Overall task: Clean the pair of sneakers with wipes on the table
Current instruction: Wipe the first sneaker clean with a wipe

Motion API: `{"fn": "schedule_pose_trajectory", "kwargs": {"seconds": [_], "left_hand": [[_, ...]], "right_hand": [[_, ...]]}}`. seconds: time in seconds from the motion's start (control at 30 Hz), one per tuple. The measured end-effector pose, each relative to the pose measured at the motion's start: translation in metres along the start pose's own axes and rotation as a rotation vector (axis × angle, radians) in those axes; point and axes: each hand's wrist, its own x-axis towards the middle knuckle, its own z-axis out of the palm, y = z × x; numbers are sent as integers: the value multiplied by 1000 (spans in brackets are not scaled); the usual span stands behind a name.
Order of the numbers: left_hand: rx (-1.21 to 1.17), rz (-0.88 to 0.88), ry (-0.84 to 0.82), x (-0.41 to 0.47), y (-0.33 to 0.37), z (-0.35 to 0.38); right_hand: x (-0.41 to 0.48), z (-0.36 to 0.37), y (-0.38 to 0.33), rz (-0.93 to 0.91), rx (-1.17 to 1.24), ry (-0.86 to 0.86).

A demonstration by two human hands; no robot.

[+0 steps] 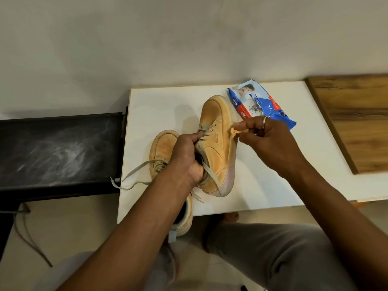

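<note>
Two tan sneakers lie on the white table (pixel 159 101). My left hand (pixel 186 156) grips the right-hand sneaker (pixel 216 141) at its tongue and opening, tilting it onto its side, toe pointing away. My right hand (pixel 266 139) pinches a small crumpled, tan-stained wipe (pixel 235 131) against that sneaker's side, near the sole edge. The other sneaker (pixel 162 145) rests to the left, partly hidden under my left forearm, its laces trailing off the table's left edge. A blue and white wipes pack (pixel 262 103) lies behind my right hand.
A black bench-like surface (pixel 58 148) adjoins the table on the left. A wooden board (pixel 357 120) lies along the table's right side. A plain wall stands behind. My knees in grey trousers (pixel 273 253) are below the table's front edge.
</note>
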Motion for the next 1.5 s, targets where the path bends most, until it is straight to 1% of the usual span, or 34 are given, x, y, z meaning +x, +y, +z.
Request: {"fn": "schedule_pose_trajectory", "kwargs": {"seconds": [0.07, 0.2, 0.3, 0.37, 0.43, 0.53, 0.6, 0.63, 0.67, 0.77, 0.8, 0.83, 0.93, 1.03, 1.1, 1.2, 1.3, 1.33, 1.37, 1.47, 1.5], "left_hand": [[0, 9, 10, 2, 0, -1], [-6, 18, 24, 2, -1, -2], [-21, 21, 25, 2, -2, -1], [-26, 19, 30, 2, -1, 0], [-23, 14, 25, 1, -1, 2], [-15, 5, 28, -1, -1, 3], [-17, 2, 43, -1, -1, 2], [-24, 3, 51, -2, 0, 2], [-30, 8, 56, -2, 0, 2], [-16, 19, 58, -1, 0, 3], [-8, 20, 56, -1, -1, 3], [-6, 21, 55, -2, -1, 2], [-8, 28, 63, -1, 0, 2], [-9, 19, 58, -1, -1, 4], [-10, 14, 57, 0, -1, 3], [-18, 9, 68, 1, -1, 1], [-23, -9, 65, -1, -1, 2], [-22, -11, 64, -1, 0, 3], [-22, -7, 68, -1, 1, 3], [-21, 10, 79, 2, 1, 1], [-19, 12, 82, 2, 0, 0]], "right_hand": [[-1, 3, 0, -10, -34, -36], [1, 9, 4, 16, -123, -10], [0, 9, 3, 31, -113, -21], [-5, 9, 1, 20, -105, -105], [-10, 7, -1, 24, -82, -237], [-14, 4, -3, 91, -46, -438], [-15, 3, -3, 123, -40, -499], [-15, 4, -2, 117, -47, -476], [-15, 6, -2, 87, -62, -407], [-9, 7, 0, 17, -93, -92], [-5, 8, 1, 19, -76, -46], [-3, 10, 2, 23, -69, -49], [-4, 15, 5, 29, -83, -132], [-8, 17, 6, -7, -12, -97], [-8, 17, 2, -33, -23, -81], [-11, 19, -2, -42, -105, -216], [-20, 12, -6, 25, -30, -424], [-22, 11, -6, 36, -8, -453], [-22, 11, -6, 36, -8, -431], [-15, 18, -5, -7, -106, -180], [-13, 19, -5, -18, -119, -145]]}}
